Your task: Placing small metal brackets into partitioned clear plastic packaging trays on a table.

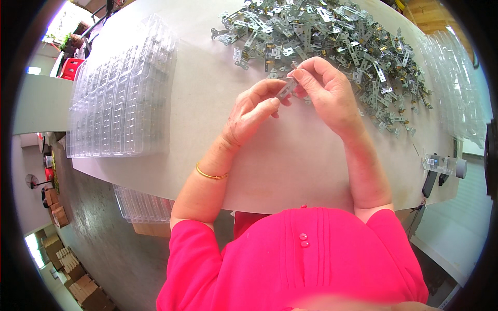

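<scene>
Pale tabletop (pixel 290 171) fills the view, with a concrete floor and stacked cardboard boxes (pixel 78 282) below left. Left hand (pixel 251 114) and right hand (pixel 327 90) meet above the table centre, both pinching one small metal bracket (pixel 286 88) between thumb and fingertips. A gold bangle (pixel 210 175) circles the left wrist. Just beyond the hands lies a wide heap of metal brackets (pixel 332 39). Stacked clear plastic trays (pixel 122 93) rest at the left of the table; further clear trays (pixel 456 83) stand at the right edge.
</scene>
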Motion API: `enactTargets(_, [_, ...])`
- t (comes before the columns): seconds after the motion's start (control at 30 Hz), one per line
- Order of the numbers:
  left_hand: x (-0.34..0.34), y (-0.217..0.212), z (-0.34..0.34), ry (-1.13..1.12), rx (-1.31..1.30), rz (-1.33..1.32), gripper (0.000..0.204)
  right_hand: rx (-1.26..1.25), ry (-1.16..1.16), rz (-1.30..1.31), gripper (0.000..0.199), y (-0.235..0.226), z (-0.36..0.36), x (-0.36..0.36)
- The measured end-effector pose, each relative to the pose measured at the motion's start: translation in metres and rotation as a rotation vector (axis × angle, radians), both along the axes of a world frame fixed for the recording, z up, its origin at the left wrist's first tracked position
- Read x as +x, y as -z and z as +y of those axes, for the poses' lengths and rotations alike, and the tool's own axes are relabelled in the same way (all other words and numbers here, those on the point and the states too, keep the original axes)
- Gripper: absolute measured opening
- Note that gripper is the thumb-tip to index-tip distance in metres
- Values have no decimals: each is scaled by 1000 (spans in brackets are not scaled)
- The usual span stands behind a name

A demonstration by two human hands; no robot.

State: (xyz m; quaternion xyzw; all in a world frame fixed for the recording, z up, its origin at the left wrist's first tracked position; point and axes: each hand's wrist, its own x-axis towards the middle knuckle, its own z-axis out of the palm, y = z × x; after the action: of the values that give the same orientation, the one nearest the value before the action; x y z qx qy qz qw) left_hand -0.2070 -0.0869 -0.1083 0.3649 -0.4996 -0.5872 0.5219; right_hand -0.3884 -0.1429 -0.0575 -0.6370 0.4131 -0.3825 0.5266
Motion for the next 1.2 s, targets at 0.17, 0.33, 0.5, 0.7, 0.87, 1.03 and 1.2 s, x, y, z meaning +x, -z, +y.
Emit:
enactTargets(0.17, [6, 13, -1, -47, -161, -207, 38, 37, -9, -64, 10, 1, -1, 1])
enactTargets(0.33, [2, 0, 0, 92, 60, 23, 35, 40, -22, -102, 10, 3, -2, 1])
enactTargets(0.5, [4, 4, -1, 183, 100, 21, 38, -86, 80, -36, 11, 5, -1, 3])
enactTargets(0.7, [1, 4, -2, -51, 78, -18, 35, -167, 56, 142, 10, -4, 5, -2])
enactTargets(0.87, [0, 1, 0, -110, 78, -75, 33, -229, 26, 282, 11, -9, 14, 0])
enactTargets(1.03, [0, 1, -1, -135, 85, -119, 32, -272, 50, 361, 9, -17, 16, 2])
enactTargets(1.2, [0, 10, -2, -158, -5, -154, 33, -401, 5, 373, 8, -8, 16, 2])
